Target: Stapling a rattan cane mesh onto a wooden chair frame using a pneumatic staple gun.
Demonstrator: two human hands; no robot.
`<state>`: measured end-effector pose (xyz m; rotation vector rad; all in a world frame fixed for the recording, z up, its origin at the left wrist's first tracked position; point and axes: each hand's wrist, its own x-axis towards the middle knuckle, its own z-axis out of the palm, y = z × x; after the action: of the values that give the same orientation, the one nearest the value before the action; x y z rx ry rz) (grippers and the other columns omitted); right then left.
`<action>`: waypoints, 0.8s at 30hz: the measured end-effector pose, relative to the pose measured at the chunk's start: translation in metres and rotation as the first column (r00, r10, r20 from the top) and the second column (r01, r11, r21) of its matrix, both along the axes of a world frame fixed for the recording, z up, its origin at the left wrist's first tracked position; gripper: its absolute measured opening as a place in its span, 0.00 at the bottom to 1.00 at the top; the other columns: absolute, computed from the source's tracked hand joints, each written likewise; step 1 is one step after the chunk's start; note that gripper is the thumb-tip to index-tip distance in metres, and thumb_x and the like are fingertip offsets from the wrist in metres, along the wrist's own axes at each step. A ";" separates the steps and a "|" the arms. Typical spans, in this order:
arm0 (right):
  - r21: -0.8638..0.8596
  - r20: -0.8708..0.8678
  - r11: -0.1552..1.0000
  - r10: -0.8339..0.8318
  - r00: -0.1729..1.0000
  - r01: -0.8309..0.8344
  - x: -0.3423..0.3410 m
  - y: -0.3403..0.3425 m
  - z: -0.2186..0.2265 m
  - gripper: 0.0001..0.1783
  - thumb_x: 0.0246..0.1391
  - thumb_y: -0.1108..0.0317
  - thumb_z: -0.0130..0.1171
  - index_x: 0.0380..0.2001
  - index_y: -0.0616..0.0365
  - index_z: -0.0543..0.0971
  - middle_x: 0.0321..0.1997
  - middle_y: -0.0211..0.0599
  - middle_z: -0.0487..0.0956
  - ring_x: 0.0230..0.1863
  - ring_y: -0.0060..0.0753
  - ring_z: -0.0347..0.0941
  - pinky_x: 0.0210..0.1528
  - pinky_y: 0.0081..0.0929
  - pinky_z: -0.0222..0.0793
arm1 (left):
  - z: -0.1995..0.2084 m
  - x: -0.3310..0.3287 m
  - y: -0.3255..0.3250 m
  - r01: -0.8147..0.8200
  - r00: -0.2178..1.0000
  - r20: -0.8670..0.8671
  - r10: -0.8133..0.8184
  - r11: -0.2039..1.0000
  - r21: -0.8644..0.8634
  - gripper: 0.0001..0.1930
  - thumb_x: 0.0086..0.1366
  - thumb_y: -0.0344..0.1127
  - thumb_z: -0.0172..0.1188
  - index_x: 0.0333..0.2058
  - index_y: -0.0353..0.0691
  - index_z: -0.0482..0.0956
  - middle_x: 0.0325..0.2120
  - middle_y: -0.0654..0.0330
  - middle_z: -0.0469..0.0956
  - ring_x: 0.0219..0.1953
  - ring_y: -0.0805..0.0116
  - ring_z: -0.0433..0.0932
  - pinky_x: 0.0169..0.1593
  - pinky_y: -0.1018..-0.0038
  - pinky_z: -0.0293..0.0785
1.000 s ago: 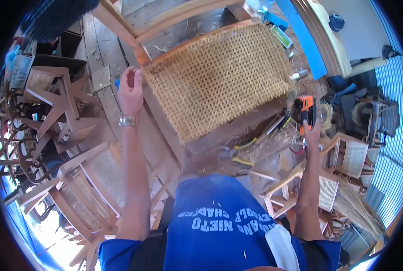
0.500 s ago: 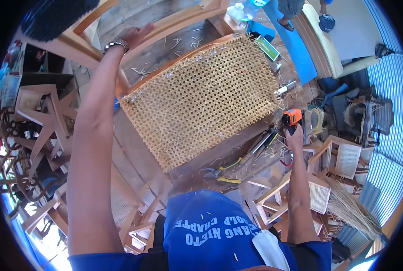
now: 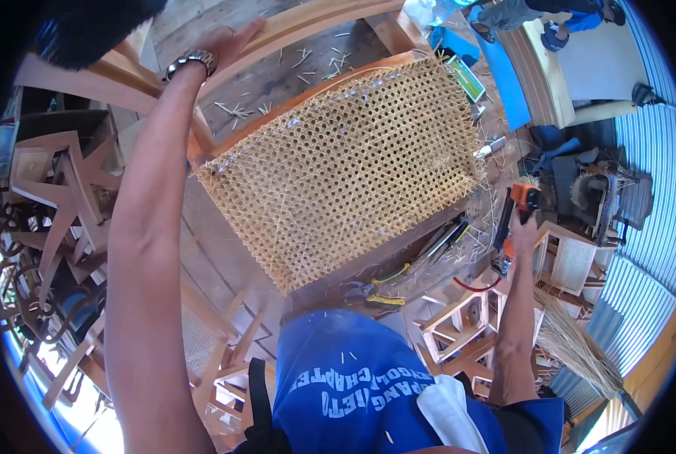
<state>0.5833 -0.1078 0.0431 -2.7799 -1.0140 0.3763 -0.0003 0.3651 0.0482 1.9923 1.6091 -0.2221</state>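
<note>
My left hand (image 3: pixel 228 47) grips a pale wooden frame (image 3: pixel 308 29) at the upper left, one digit stretched along the rail; its other fingers are partly hidden. In my right hand (image 3: pixel 524 229) is an orange and black pneumatic stapler (image 3: pixel 526 198), held at the right, beyond the panel's edge. A red hose (image 3: pixel 477 287) hangs near it. Between my hands a woven cane panel (image 3: pixel 342 170) lies over the orange-brown wooden edge of the frame, with ragged strand ends along its border.
Near me on the worktable lie yellow-handled pliers (image 3: pixel 383 291) and several long thin tools (image 3: pixel 440 242). A white-and-grey marker-like tool (image 3: pixel 489 147) and a green box (image 3: pixel 467 79) lie right of the panel. Chair frames (image 3: pixel 459 325) stand below right. Another person (image 3: pixel 504 13) is at the far right.
My right hand has moved right with the stapler, away from the panel, and the stapler has turned. My left hand stays on the frame. The other person has come further into view.
</note>
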 end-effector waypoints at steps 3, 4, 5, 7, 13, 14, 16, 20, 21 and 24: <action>0.057 -0.256 0.979 -0.176 0.950 0.197 -0.007 0.024 0.057 0.23 0.60 0.54 0.64 0.51 0.58 0.76 0.32 0.33 0.80 0.27 0.28 0.76 0.33 0.27 0.71 | -0.019 -0.010 0.007 -0.027 0.999 0.021 0.026 0.999 0.039 0.53 0.59 0.83 0.32 0.43 0.34 0.85 0.42 0.40 0.83 0.50 0.49 0.80 0.57 0.61 0.68; 0.163 -0.333 0.970 -0.119 0.935 0.182 0.002 0.024 0.066 0.19 0.59 0.58 0.67 0.47 0.58 0.76 0.27 0.26 0.76 0.22 0.19 0.73 0.26 0.20 0.66 | -0.028 -0.013 0.011 -0.051 0.998 0.032 0.049 0.996 0.080 0.53 0.59 0.83 0.33 0.42 0.34 0.86 0.41 0.40 0.83 0.49 0.49 0.80 0.56 0.62 0.68; 0.160 -0.323 0.970 -0.121 0.939 0.180 -0.009 0.033 0.080 0.19 0.59 0.58 0.67 0.47 0.58 0.76 0.27 0.26 0.76 0.22 0.19 0.73 0.26 0.20 0.66 | -0.031 -0.013 0.013 -0.052 0.998 0.041 0.049 0.996 0.075 0.53 0.59 0.83 0.33 0.42 0.34 0.86 0.41 0.40 0.83 0.49 0.49 0.80 0.56 0.62 0.68; 0.298 -0.425 0.951 0.056 0.904 0.082 -0.068 0.068 0.133 0.19 0.58 0.58 0.68 0.44 0.59 0.77 0.25 0.26 0.76 0.23 0.19 0.73 0.26 0.19 0.67 | -0.035 -0.014 0.014 -0.054 0.998 0.030 0.052 0.996 0.077 0.53 0.59 0.83 0.35 0.42 0.32 0.86 0.41 0.40 0.83 0.48 0.49 0.81 0.55 0.62 0.69; 0.194 -0.570 0.970 0.230 0.789 -0.143 -0.161 0.159 0.170 0.16 0.51 0.67 0.70 0.42 0.60 0.79 0.25 0.26 0.76 0.23 0.18 0.72 0.26 0.21 0.66 | -0.044 -0.014 0.016 -0.067 0.997 0.048 0.061 0.988 0.142 0.53 0.58 0.84 0.37 0.42 0.32 0.85 0.40 0.39 0.83 0.48 0.47 0.81 0.55 0.61 0.70; 0.174 -0.560 0.963 0.267 0.784 -0.205 -0.177 0.174 0.169 0.16 0.51 0.68 0.70 0.42 0.60 0.80 0.25 0.26 0.76 0.24 0.17 0.71 0.26 0.21 0.66 | -0.043 -0.015 0.015 -0.072 0.997 0.051 0.065 0.986 0.147 0.53 0.58 0.84 0.36 0.42 0.32 0.85 0.40 0.39 0.83 0.48 0.47 0.81 0.56 0.61 0.70; 0.188 -0.534 0.924 0.381 0.755 -0.334 -0.202 0.197 0.153 0.16 0.51 0.69 0.70 0.43 0.59 0.80 0.26 0.25 0.76 0.25 0.16 0.70 0.27 0.21 0.65 | -0.033 -0.009 0.009 -0.071 0.997 0.035 0.066 0.987 0.144 0.53 0.58 0.84 0.36 0.41 0.32 0.85 0.39 0.39 0.83 0.48 0.47 0.81 0.55 0.60 0.71; 0.232 -0.457 0.830 0.554 0.696 -0.508 -0.236 0.230 0.122 0.14 0.54 0.68 0.69 0.43 0.58 0.80 0.26 0.23 0.76 0.25 0.16 0.69 0.27 0.21 0.66 | -0.031 -0.016 0.008 -0.059 0.998 0.041 0.054 0.989 0.133 0.53 0.59 0.83 0.35 0.36 0.31 0.86 0.36 0.38 0.83 0.46 0.48 0.82 0.54 0.60 0.72; 0.201 -0.459 0.823 0.558 0.692 -0.531 -0.239 0.236 0.118 0.14 0.54 0.68 0.68 0.43 0.58 0.81 0.27 0.23 0.76 0.25 0.16 0.70 0.27 0.21 0.66 | -0.020 -0.009 0.002 -0.060 0.997 0.048 0.054 0.990 0.128 0.53 0.59 0.83 0.35 0.36 0.31 0.86 0.36 0.38 0.83 0.46 0.48 0.82 0.54 0.60 0.72; 0.129 -0.442 0.836 0.529 0.724 -0.532 -0.243 0.247 0.111 0.15 0.54 0.63 0.68 0.43 0.57 0.83 0.29 0.30 0.80 0.29 0.22 0.74 0.34 0.27 0.71 | 0.016 0.009 -0.014 -0.165 0.986 0.033 0.164 0.986 0.014 0.44 0.62 0.73 0.50 0.53 0.31 0.79 0.57 0.38 0.74 0.62 0.43 0.71 0.64 0.52 0.63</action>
<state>0.3407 0.1387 0.1542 -2.1577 -1.6444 1.0564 0.0086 0.3507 0.0643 1.8538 1.7494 -0.1134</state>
